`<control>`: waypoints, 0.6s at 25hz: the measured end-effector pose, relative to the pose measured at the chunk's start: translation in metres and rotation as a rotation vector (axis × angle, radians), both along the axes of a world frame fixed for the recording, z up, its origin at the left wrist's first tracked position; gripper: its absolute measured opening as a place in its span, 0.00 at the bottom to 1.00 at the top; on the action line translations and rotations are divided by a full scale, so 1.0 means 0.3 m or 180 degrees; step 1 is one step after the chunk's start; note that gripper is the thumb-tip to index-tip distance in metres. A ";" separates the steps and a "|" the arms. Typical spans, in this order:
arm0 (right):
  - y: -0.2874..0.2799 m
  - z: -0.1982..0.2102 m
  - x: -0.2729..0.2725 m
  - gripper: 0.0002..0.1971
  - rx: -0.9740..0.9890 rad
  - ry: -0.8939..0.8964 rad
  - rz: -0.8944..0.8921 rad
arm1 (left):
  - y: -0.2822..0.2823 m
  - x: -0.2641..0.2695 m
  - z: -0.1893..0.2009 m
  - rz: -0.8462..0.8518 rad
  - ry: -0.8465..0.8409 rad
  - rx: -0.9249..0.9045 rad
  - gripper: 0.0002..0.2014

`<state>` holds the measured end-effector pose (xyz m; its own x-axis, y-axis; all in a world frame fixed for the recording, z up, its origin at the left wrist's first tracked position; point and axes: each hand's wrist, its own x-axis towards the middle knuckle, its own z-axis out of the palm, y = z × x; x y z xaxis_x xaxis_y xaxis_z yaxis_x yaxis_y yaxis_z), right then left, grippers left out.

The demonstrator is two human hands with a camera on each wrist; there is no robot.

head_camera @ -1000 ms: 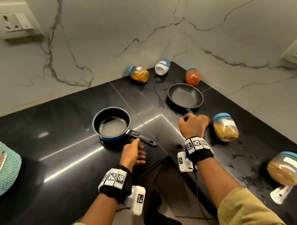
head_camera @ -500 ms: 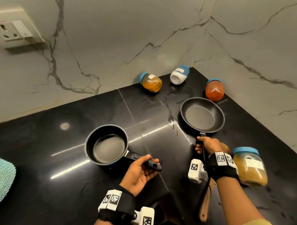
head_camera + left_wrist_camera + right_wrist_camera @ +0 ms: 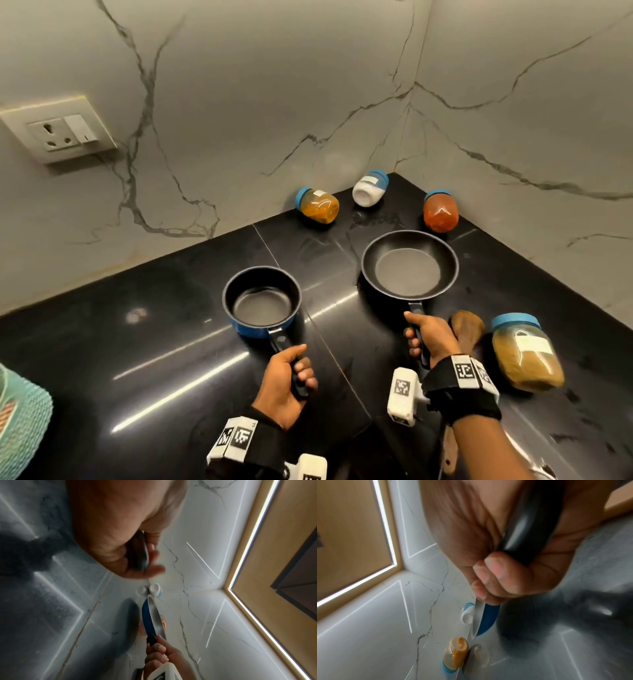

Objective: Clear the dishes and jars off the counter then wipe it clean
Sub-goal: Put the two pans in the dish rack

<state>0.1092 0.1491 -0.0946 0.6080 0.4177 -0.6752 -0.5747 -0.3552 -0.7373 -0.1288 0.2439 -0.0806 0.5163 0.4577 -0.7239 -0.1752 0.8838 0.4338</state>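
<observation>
The left hand (image 3: 281, 383) has its fingers (image 3: 305, 371) curled round the handle of the blue saucepan (image 3: 262, 301); the right hand (image 3: 433, 339) grips the frying pan (image 3: 409, 265) handle the same way. Both pans sit over the black tabletop (image 3: 137, 359), four jars standing near the walls behind and to the right

Left hand (image 3: 279, 380), right hand (image 3: 432, 337) fisted.

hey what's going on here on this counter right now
A person is clearing a black counter, holding a pan in each hand. The left hand grips the handle of a small blue saucepan; the right hand grips a frying pan. Four blue-lidded jars, three by the corner, and a wooden utensil remain.
</observation>
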 end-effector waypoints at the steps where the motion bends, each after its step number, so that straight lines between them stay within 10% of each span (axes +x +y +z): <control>1: -0.018 0.017 -0.038 0.14 0.0034 -0.0041 -0.0087 | 0.001 -0.020 0.004 -0.0116 0.0114 0.0098 0.18; 15: -0.562 0.145 -0.638 0.14 -0.0173 -0.1103 -0.1197 | -0.300 -0.323 0.086 -0.1939 0.0263 0.1662 0.21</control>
<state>-0.0822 -0.0196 -0.0513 0.9014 0.0971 -0.4220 -0.3952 -0.2141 -0.8933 -0.2257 0.1540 -0.0547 0.7383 0.4028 -0.5410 0.3228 0.4933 0.8078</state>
